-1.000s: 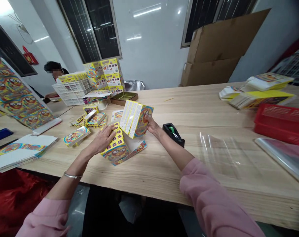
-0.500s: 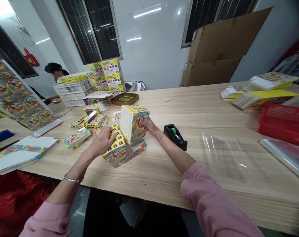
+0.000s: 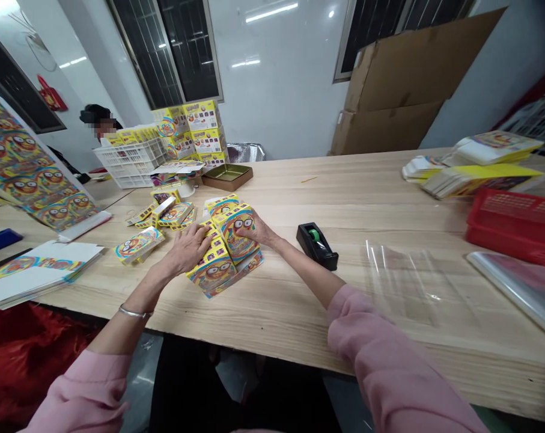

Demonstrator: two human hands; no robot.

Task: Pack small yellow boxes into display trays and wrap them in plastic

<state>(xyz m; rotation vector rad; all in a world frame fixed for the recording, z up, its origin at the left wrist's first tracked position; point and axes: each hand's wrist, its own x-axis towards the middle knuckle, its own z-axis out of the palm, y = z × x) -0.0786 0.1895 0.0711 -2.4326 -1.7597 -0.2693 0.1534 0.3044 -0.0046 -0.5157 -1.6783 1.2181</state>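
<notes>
Near the table's middle, a printed carton [image 3: 249, 266] lies with its front panel towards me. A row of small yellow boxes [image 3: 213, 270] with a goggle-eyed cartoon face fills its left side. My left hand [image 3: 188, 249] rests on top of that row, fingers stretched out over its left edge. My right hand [image 3: 257, 230] grips a second row of the same boxes [image 3: 236, 231] by its right side, thumb on the front face. This row sits tilted beside the first one, partly inside the carton. The right hand's other fingers are hidden behind it.
Loose cartoon boxes [image 3: 139, 245] lie left of the carton. A black tape dispenser [image 3: 317, 246] stands to the right, near clear plastic sheets [image 3: 411, 288] and a red basket [image 3: 515, 231]. Behind are a brown tray [image 3: 227, 178], a white crate [image 3: 132, 159] and a seated person [image 3: 101, 123].
My right hand has brought its row of boxes down and left against the first row, tipping it so more of its face shows. My left hand has stayed on the left row.
</notes>
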